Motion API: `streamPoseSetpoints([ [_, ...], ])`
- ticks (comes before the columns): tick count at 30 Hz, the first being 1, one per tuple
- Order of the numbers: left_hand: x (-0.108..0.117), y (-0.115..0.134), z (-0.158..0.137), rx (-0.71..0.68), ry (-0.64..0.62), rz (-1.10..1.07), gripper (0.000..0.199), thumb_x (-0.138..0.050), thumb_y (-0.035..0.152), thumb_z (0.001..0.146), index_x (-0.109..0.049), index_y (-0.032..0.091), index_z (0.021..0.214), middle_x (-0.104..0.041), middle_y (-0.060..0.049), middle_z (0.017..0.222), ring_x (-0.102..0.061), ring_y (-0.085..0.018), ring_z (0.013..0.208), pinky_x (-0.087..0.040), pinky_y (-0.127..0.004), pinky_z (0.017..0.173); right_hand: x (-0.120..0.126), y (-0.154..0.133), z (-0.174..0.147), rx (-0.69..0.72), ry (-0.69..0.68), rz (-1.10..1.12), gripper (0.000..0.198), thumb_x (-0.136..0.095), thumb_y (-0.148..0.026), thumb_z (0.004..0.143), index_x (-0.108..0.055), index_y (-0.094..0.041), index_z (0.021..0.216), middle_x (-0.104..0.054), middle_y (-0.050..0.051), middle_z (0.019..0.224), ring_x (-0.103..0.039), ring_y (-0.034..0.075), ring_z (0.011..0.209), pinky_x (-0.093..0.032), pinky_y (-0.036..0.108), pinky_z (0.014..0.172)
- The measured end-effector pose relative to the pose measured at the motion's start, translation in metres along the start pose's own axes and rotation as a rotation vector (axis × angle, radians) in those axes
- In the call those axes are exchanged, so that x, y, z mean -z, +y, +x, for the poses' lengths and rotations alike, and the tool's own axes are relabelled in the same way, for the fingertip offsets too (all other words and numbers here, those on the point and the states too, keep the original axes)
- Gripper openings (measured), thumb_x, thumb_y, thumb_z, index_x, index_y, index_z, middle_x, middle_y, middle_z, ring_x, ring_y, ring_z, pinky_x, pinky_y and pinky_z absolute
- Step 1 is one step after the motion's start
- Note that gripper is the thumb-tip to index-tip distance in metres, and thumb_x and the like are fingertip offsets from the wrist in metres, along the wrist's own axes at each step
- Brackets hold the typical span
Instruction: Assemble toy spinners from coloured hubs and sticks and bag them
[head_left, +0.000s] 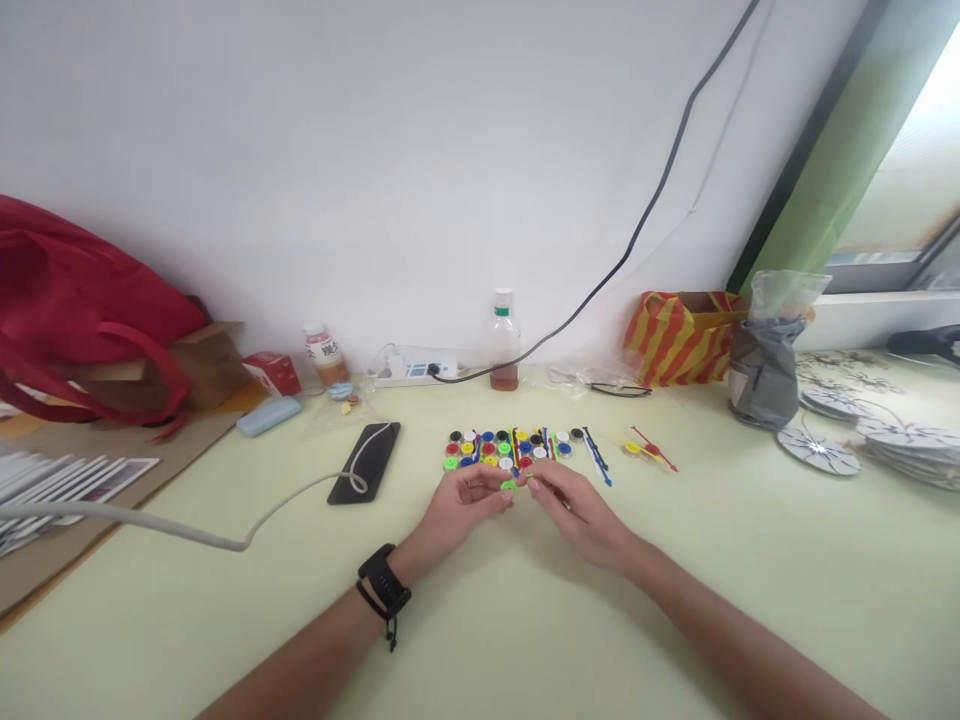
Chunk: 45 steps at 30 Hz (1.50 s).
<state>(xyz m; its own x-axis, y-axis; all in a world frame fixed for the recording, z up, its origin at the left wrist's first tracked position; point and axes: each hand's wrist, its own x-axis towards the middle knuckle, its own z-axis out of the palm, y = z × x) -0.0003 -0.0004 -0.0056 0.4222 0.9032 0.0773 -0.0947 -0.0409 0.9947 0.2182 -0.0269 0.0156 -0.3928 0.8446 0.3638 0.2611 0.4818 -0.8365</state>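
Observation:
Close together over the table, my left hand (469, 503) and my right hand (574, 505) meet at the fingertips. A small bright green plastic piece (508, 486) is pinched in my left hand. The fingers of my right hand are pressed together beside it; what they hold is too small to make out. Just beyond them lie rows of round coloured discs (470, 449) in red, blue, yellow, green, black and white. Thin coloured arrow-shaped pointers (598, 458) lie among and beside the discs. Farther right rest a red pointer and a yellow piece (651, 449).
A black phone (364, 463) with a pale cable lies left of my hands. Against the wall stand a power strip (420, 372), a bottle (504, 345) and a striped bag (679, 340). Printed round discs (817, 452) are on the right, a red bag (82, 310) on the left.

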Motion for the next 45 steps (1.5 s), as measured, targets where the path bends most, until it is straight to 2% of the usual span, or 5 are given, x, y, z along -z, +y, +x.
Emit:
streamPoseSetpoints([
  [5, 0.001, 0.001, 0.002, 0.039, 0.101, 0.065, 0.042, -0.080, 0.040, 0.085, -0.074, 0.018, 0.119, -0.078, -0.009, 0.102, -0.074, -0.021, 0.087, -0.059, -0.034, 0.085, 0.010, 0.000, 0.006, -0.064, 0.156, 0.037, 0.030, -0.055, -0.046, 0.100, -0.076, -0.025, 0.099, -0.062, 0.007, 0.100, -0.057, 0.023, 0.100, -0.044, 0.038, 0.092],
  [14, 0.000, 0.004, 0.001, 0.033, 0.069, -0.091, 0.049, -0.065, 0.058, 0.092, -0.078, 0.016, 0.114, -0.078, -0.012, 0.106, -0.074, -0.024, 0.090, -0.058, -0.036, 0.088, 0.001, 0.000, 0.006, -0.347, 0.225, 0.598, 0.036, -0.087, -0.049, 0.073, -0.071, -0.020, 0.088, -0.072, 0.003, 0.078, -0.067, 0.018, 0.075, -0.053, 0.033, 0.075],
  [22, -0.004, 0.006, -0.002, -0.023, 0.074, 0.115, 0.038, -0.086, 0.036, 0.078, -0.078, 0.018, 0.110, -0.076, -0.011, 0.117, -0.072, -0.027, 0.106, -0.058, -0.037, 0.094, -0.007, 0.006, 0.006, -0.389, 0.235, 0.624, 0.041, -0.089, -0.051, 0.069, -0.070, -0.018, 0.083, -0.074, 0.004, 0.078, -0.070, 0.018, 0.075, -0.056, 0.033, 0.078],
  [30, -0.005, 0.005, -0.001, -0.083, 0.114, 0.109, 0.041, -0.086, 0.033, 0.078, -0.076, 0.019, 0.115, -0.076, -0.011, 0.118, -0.071, -0.028, 0.110, -0.058, -0.041, 0.098, -0.007, 0.009, 0.007, -0.352, 0.185, 0.484, 0.040, -0.083, -0.054, 0.074, -0.068, -0.018, 0.085, -0.067, 0.002, 0.075, -0.058, 0.014, 0.064, -0.048, 0.029, 0.061],
  [45, -0.001, 0.000, -0.003, -0.152, 0.029, 0.220, 0.023, -0.084, 0.027, 0.081, -0.075, 0.017, 0.099, -0.077, -0.010, 0.106, -0.071, -0.024, 0.102, -0.055, -0.038, 0.098, -0.001, 0.013, 0.006, -0.341, 0.126, 0.518, 0.036, -0.083, -0.046, 0.077, -0.068, -0.019, 0.095, -0.061, -0.001, 0.077, -0.056, 0.014, 0.070, -0.048, 0.030, 0.066],
])
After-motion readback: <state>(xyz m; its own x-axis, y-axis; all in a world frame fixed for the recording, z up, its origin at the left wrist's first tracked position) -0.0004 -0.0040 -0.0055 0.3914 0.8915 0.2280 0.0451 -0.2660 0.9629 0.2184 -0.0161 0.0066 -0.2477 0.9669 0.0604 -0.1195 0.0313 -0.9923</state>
